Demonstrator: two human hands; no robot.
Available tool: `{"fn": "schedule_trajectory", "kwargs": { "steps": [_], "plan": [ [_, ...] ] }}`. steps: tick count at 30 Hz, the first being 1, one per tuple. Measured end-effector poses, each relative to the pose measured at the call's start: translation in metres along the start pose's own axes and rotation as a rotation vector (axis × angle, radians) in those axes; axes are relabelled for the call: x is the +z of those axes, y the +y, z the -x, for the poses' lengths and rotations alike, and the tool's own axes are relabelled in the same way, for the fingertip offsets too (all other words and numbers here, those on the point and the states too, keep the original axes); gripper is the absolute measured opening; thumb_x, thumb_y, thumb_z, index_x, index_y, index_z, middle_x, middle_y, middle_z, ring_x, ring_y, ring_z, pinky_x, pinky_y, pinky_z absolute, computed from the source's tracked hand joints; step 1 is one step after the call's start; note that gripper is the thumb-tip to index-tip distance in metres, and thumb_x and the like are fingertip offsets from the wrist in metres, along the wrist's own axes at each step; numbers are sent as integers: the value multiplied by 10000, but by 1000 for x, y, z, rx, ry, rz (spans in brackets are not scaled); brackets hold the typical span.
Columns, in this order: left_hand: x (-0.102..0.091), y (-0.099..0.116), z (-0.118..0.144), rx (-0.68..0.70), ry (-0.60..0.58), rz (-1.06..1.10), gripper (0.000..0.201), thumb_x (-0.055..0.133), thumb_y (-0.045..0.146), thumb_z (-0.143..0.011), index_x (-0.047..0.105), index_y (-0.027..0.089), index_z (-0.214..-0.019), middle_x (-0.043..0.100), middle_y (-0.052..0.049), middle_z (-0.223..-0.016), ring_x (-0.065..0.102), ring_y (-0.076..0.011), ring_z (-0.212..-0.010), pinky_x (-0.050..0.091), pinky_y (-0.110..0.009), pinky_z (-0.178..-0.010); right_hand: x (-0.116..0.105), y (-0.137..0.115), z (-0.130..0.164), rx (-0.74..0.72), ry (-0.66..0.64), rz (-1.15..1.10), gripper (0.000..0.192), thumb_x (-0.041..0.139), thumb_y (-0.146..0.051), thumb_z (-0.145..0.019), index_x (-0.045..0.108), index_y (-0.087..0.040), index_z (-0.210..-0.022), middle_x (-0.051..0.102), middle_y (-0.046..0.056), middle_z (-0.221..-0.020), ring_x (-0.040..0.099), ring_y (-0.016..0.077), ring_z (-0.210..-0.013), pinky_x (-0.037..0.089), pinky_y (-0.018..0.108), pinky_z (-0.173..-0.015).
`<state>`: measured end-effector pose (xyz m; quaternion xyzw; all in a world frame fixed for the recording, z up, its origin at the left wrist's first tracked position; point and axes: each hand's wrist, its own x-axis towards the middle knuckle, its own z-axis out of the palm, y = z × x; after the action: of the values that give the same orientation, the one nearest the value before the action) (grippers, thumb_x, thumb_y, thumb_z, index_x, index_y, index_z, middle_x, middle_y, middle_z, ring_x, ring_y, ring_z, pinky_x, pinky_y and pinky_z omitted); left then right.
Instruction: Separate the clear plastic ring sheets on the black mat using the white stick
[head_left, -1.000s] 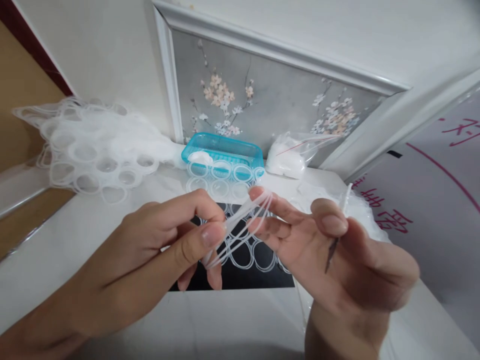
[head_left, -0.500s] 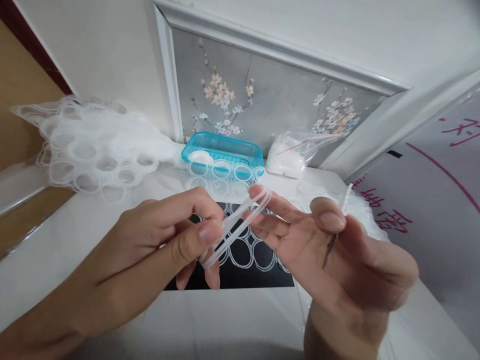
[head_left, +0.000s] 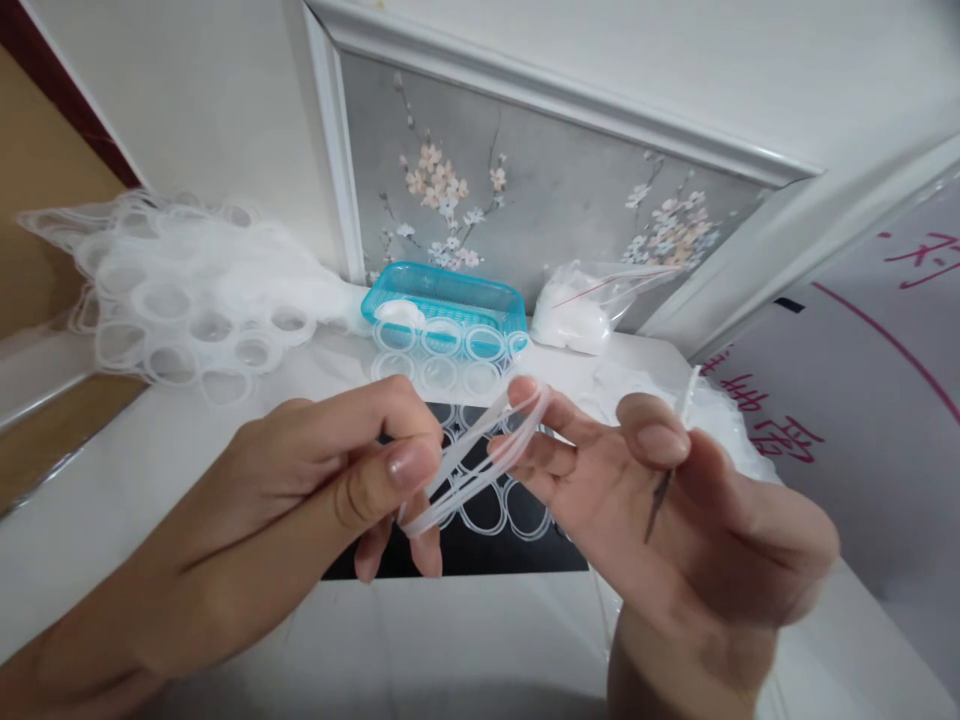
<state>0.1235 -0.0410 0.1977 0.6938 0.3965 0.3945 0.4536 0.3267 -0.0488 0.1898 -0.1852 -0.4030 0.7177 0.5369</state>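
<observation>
Between my two hands stretches a translucent white plastic ring (head_left: 472, 482), seen as several thin strands. The bent forefinger and thumb of my left hand (head_left: 300, 520) pinch one end, and its lower fingers sit inside the loop. The far end hooks round a fingertip of my right hand (head_left: 697, 545). My right thumb and forefinger are closed on a thin pick-like tool (head_left: 658, 500) with a white upper end and a dark, narrow point aimed down. Beneath the hands, joined clear plastic rings (head_left: 507, 506) lie on a black mat (head_left: 480, 562), partly hidden by the fingers.
A teal plastic basket (head_left: 450, 283) with something white in it stands against the wall. Right of it sits a clear zip bag (head_left: 576, 318) of white material. A large pile of ring sheets (head_left: 202, 295) lies at left. A whiteboard (head_left: 862, 440) borders the right side.
The strands have spread and shifted slightly at the right fingertips, and those fingertips have moved a little right. The pinch on the tool stays the same.
</observation>
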Motion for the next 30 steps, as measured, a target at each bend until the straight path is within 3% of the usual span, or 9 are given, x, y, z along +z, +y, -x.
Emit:
{"fn": "schedule_trajectory", "kwargs": {
  "steps": [6,11,16,22,30],
  "plan": [
    [-1,-1,3,7,31,50,374,491,482,-923,574,228,-662,665,56,-560,540,-83,-405,422,-166,-377,0,0,2,24,-15,-16,98,659,-385,-799,722,-309,-794,682,-5,-1123,610,267,-1109,407,501,-1069],
    [1,-1,1,40,56,72,347,460,528,-925,628,267,-769,671,55,-571,547,-102,-418,426,-187,-374,-1,1,2,-5,7,13,93,663,-403,-787,714,-326,-776,692,-20,-1123,546,297,-1214,428,522,-1052],
    [1,2,-3,-13,-48,-164,240,570,443,-866,659,267,-728,653,79,-533,521,-78,-396,345,-181,-373,-1,3,1,-2,-35,-28,138,608,-406,-827,710,-313,-819,659,3,-1200,536,293,-1223,363,551,-1089],
    [-3,6,-6,-83,-186,-303,399,498,472,-895,644,239,-605,611,60,-500,514,-72,-410,302,-187,-377,3,4,1,-25,16,12,115,640,-397,-808,707,-307,-787,684,19,-1146,467,299,-1296,319,558,-1111],
    [-1,4,-4,-19,-115,-210,356,432,382,-946,588,236,-661,646,81,-592,547,-55,-418,410,-139,-396,2,2,1,-33,1,17,134,625,-410,-821,708,-309,-794,681,20,-1155,507,307,-1258,357,556,-1080]
  ]
}}
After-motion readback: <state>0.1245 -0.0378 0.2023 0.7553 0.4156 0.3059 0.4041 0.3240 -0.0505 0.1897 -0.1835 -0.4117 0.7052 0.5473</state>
